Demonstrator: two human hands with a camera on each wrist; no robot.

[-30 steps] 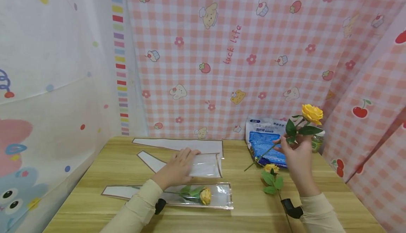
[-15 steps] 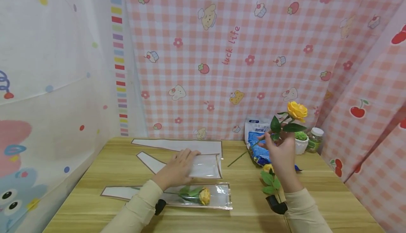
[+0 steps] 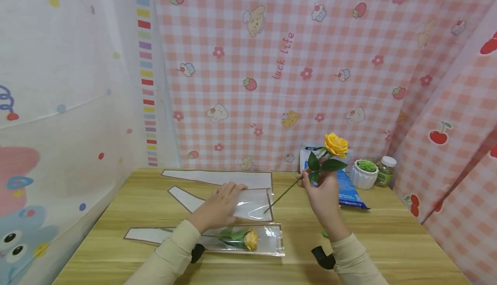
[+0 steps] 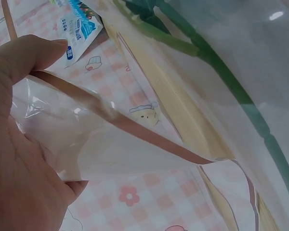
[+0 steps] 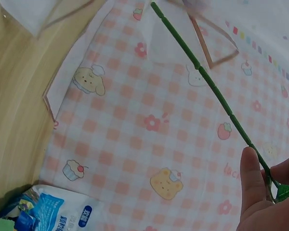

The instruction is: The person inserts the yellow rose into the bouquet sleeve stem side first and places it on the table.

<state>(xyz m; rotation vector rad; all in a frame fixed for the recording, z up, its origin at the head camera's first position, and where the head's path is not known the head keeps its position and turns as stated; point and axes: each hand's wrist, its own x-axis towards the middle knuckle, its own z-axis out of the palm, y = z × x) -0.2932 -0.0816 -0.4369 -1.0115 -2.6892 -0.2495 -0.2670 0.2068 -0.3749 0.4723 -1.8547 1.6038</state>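
Note:
My right hand (image 3: 325, 198) pinches the green stem of a yellow rose (image 3: 336, 145) below its leaves, bloom up and stem slanting down-left. The stem's tip is at the right end of a clear flower sleeve (image 3: 251, 203) with a brown border; whether it is inside, I cannot tell. My left hand (image 3: 218, 205) holds that sleeve, its thumb and fingers around the plastic in the left wrist view. In the right wrist view, the bare stem (image 5: 216, 91) runs up-left from the fingers. Nearer me lies another sleeve (image 3: 273, 238) with a yellow rose (image 3: 250, 239) inside.
Another flat sleeve (image 3: 225, 176) lies at the table's back edge. At the back right stand a blue-and-white bag (image 3: 349, 190), a potted succulent (image 3: 364, 175) and a lidded jar (image 3: 386, 172). A loose rose's leaf (image 3: 325, 233) shows beside my right forearm, which hides the rest.
My right hand has carried the rose leftward, bringing its stem tip to the held sleeve's right end. The potted succulent has come into view. My left hand has hardly moved.

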